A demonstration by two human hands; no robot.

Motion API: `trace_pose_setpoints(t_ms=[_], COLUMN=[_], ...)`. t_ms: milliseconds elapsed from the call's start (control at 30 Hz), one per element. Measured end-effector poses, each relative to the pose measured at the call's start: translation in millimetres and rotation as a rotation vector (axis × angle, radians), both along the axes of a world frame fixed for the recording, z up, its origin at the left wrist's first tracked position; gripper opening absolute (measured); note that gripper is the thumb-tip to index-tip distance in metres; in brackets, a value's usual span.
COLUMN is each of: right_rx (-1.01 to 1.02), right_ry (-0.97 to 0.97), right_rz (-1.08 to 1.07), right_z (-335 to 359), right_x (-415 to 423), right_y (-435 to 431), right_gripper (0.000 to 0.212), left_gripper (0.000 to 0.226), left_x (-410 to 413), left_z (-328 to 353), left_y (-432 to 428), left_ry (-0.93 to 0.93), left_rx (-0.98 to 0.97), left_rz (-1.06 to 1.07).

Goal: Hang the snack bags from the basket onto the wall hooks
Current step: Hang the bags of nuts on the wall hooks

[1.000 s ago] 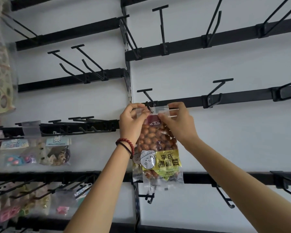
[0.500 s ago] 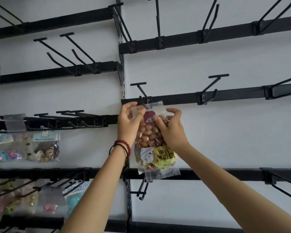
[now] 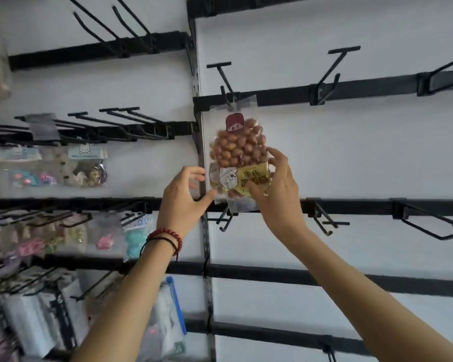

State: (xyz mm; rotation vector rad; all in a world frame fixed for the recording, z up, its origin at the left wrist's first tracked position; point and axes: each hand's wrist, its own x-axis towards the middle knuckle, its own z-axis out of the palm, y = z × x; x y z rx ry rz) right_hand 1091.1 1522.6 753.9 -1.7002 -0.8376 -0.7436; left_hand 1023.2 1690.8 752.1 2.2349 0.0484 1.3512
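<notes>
Head view, snack bag [image 3: 237, 150] bottom between left hand [image 3: 179, 202], right hand [image 3: 277, 197] fingers [image 3: 279, 159]

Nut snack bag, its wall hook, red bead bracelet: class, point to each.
nut snack bag [image 3: 237, 150]: head view, on the brown nuts.
wall hook [image 3: 224, 77]: head view, on its upper arm.
red bead bracelet [image 3: 168, 230]: head view, on the beads.

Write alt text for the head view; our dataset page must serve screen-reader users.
A clear snack bag of brown nuts hangs from a black wall hook, steadied from below by two bare hands. The right hand holds its lower right corner; the left hand, relaxed, touches its lower left. Small packaged goods hang on hooks to the left.
</notes>
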Motion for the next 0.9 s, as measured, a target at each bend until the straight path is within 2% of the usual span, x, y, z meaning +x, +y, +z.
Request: trace_pose_setpoints(t_ms=[167,267,400,533,700,900], right_rx=[-0.152,-0.252,-0.555,-0.790,-0.932,-1.096], right_ry=[0.107,0.139,0.109,0.133,0.249,0.394], right_rz=[-0.113,-0.161,-0.223,-0.178,-0.073,-0.005], right_z=[-72.9,-115.4,-181.8,-258.5,-342.5,-430.3], right_x=[-22.3,-35.9,-57.9,-77.5,-106.1,-132.6], right_y=[-18.9,-32.9,-44.0,-59.0,-78.0,-93.8], right_gripper=[0.068,0.054,0.038,0.030,0.026,0.032], left_gripper=[0.015,0.016,0.018,0.014,0.012,0.015], left_x=[-23.7,-36.7,-53.1,-71.7,-103.4,-138.5], left_z=[-85.2,-136.5,-205.9,-269.4,-345.8,-427.5], left_y=[-5.9,-12.9,-33.5,-53.8,-71.7,-86.5], left_ry=[0.219,0.330,0.445,0.609,0.745,0.888], left_rx=[0.034,0.074,0.257,0.321,0.321,0.283], left_rz=[0.163,0.218,0.238,0.200,0.130,0.103])
